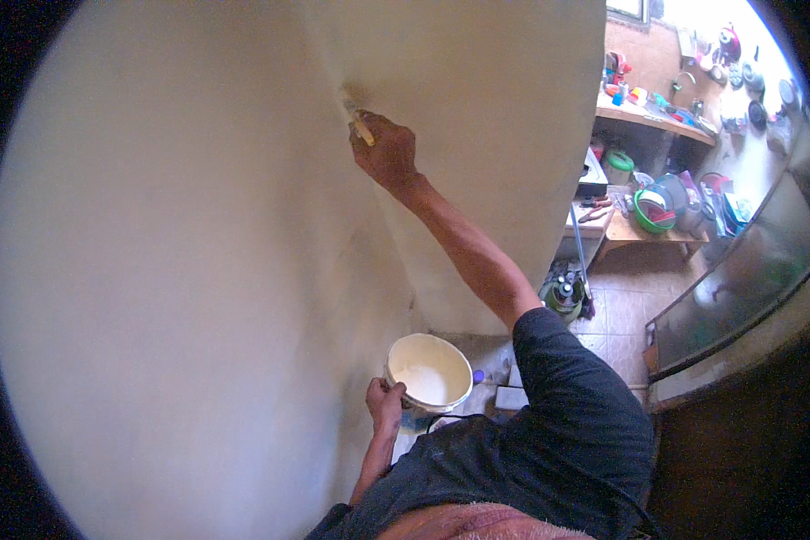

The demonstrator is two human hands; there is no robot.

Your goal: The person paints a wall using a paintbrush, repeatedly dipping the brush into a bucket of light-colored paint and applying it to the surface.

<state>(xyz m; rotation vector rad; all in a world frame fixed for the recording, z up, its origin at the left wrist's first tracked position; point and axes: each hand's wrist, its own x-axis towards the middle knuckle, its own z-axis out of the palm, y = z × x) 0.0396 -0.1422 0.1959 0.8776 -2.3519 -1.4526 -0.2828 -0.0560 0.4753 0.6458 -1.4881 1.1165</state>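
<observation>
My right hand [386, 151] is raised high against the wall and closed round the yellow handle of a paintbrush [364, 129]. The pale bristles touch the wall [198, 225] along its inner corner. Lower down, my left hand [386, 401] grips the rim of a white bucket [430, 346], thumb over the edge. Off-white paint [426, 387] lies inside the bucket, which is held in front of my body. The left fingers under the rim are mostly hidden.
Rightward, past the wall's edge, are a kitchen counter [654, 117] crowded with items, a low wooden table [614, 231] bearing a green basin [643, 219], and a gas cylinder [562, 295] on the tiled floor [614, 306]. A translucent panel [738, 288] leans at far right.
</observation>
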